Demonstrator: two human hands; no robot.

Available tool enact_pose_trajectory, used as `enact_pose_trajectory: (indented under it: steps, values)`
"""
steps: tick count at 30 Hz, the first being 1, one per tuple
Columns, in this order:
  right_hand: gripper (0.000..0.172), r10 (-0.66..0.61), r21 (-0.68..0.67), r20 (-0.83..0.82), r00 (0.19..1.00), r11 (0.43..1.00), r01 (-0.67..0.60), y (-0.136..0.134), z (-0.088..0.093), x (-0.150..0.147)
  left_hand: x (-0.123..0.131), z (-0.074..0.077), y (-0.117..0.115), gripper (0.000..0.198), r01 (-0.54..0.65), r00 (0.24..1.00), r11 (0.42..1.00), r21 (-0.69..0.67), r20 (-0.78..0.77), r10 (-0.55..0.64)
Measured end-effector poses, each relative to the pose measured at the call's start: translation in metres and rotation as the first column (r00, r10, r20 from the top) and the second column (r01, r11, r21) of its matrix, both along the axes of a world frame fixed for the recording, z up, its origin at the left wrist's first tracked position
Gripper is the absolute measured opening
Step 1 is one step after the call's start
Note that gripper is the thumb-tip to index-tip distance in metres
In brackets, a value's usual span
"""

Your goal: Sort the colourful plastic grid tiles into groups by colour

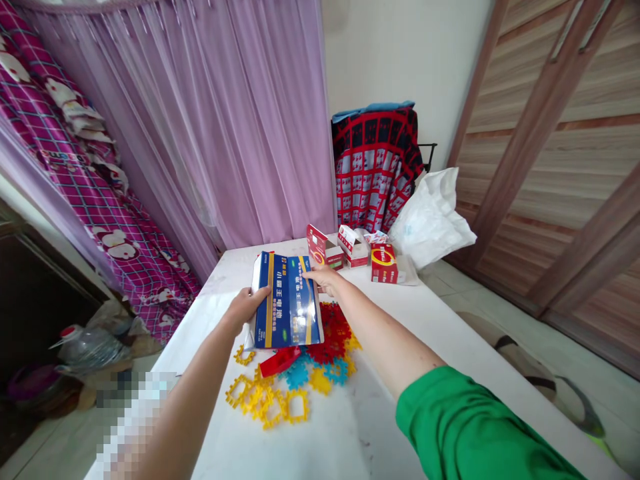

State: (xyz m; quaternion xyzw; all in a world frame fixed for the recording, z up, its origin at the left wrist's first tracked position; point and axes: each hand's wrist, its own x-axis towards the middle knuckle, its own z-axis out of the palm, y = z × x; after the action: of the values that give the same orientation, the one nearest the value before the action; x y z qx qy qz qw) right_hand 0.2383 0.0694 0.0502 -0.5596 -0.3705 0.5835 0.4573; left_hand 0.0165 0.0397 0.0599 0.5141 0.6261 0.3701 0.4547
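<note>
We see a flat box point(287, 310) in deep blue, crossed by yellow stripes and printed with white lettering. Under it the yellow tiles point(265, 400), red tiles point(333, 333) and sky-blue tiles point(300, 375) lie on a white tabletop point(350, 433). Our sleeve point(465, 427) is bright green. Further back the small cartons point(325, 248) are red and white, and one red carton point(383, 262) bears a yellow ring. The plastic bag point(430, 217) is white. The blanket point(375, 167) is checked in red, black and white. The curtain point(225, 120) is pale lilac. The bedding point(100, 200) is magenta with a fine grid and white cartoon figures. The doors point(550, 133) show brown wood grain.
</note>
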Motion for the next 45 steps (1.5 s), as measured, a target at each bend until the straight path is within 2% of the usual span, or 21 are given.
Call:
enact_pose_trajectory:
  steps: [5, 9, 14, 19, 23, 27, 28, 29, 31, 33, 34, 36, 38, 39, 42, 45]
  values:
    - [0.011, -0.039, -0.049, -0.041, 0.998, 0.998, 0.037, -0.003, -0.011, 0.006, 0.011, 0.024, 0.015, 0.057, -0.017, 0.943, 0.997, 0.071, -0.330, 0.039]
    - [0.011, -0.044, -0.054, -0.128, 0.991, 0.998, 0.037, -0.003, -0.009, 0.009, 0.024, 0.045, 0.016, 0.059, 0.006, 0.882, 0.991, 0.133, -0.468, 0.057]
    - [0.015, 0.018, -0.027, -0.240, 0.971, 0.999, -0.025, -0.013, 0.000, 0.015, 0.031, 0.066, 0.020, 0.060, 0.025, 0.891, 0.981, 0.191, -0.449, 0.065]
    - [0.019, 0.225, 0.078, -0.349, 0.910, 0.974, -0.211, -0.041, -0.009, 0.014, 0.032, 0.069, 0.023, 0.056, 0.003, 0.962, 0.979, 0.203, -0.267, 0.053]
    - [0.029, 0.182, 0.158, -0.358, 0.916, 0.978, -0.133, -0.058, -0.016, 0.009, 0.037, 0.056, 0.019, 0.057, -0.012, 0.997, 0.988, 0.156, -0.079, 0.025]
    - [0.040, 0.131, 0.290, -0.249, 0.960, 0.955, -0.055, -0.048, 0.004, 0.015, 0.027, 0.029, 0.015, 0.061, 0.052, 0.979, 0.992, 0.113, 0.190, -0.073]
    - [0.042, 0.106, 0.337, -0.200, 0.974, 0.941, -0.033, -0.041, 0.013, 0.019, 0.021, 0.021, 0.015, 0.064, 0.068, 0.975, 0.988, 0.142, 0.202, -0.096]
    - [0.043, 0.067, 0.384, -0.144, 0.987, 0.923, -0.006, -0.032, 0.022, 0.023, 0.013, 0.012, 0.016, 0.064, 0.028, 0.985, 0.984, 0.178, 0.164, -0.057]
    - [0.041, -0.077, 0.477, 0.008, 0.997, 0.876, 0.064, -0.009, 0.041, 0.029, -0.004, -0.006, 0.020, 0.058, -0.092, 0.995, 0.965, 0.245, 0.044, 0.084]
    - [0.034, -0.277, 0.562, 0.227, 0.934, 0.820, 0.106, 0.019, 0.058, 0.031, -0.018, -0.024, 0.026, 0.061, -0.157, 0.987, 0.951, 0.267, 0.008, 0.160]
    - [0.030, -0.370, 0.584, 0.354, 0.859, 0.805, 0.106, 0.035, 0.063, 0.029, -0.022, -0.033, 0.029, 0.067, -0.175, 0.982, 0.943, 0.283, -0.014, 0.187]
    - [0.026, -0.465, 0.571, 0.583, 0.666, 0.818, 0.071, 0.064, 0.067, 0.022, -0.021, -0.051, 0.038, 0.080, -0.161, 0.969, 0.921, 0.355, -0.119, 0.216]
    - [0.027, -0.441, 0.497, 0.734, 0.517, 0.867, 0.034, 0.089, 0.059, 0.010, -0.012, -0.064, 0.049, 0.091, -0.138, 0.962, 0.911, 0.389, -0.165, 0.216]
    - [0.028, -0.410, 0.459, 0.778, 0.476, 0.889, 0.015, 0.100, 0.052, 0.003, -0.005, -0.070, 0.055, 0.094, -0.132, 0.959, 0.910, 0.393, -0.182, 0.218]
    - [0.029, -0.326, 0.382, 0.837, 0.440, 0.923, -0.043, 0.123, 0.022, -0.015, 0.016, -0.077, 0.070, 0.099, -0.112, 0.956, 0.933, 0.342, -0.220, 0.195]
    - [0.029, -0.279, 0.344, 0.860, 0.428, 0.936, -0.080, 0.137, -0.005, -0.024, 0.029, -0.078, 0.079, 0.104, -0.114, 0.967, 0.954, 0.276, -0.190, 0.170]
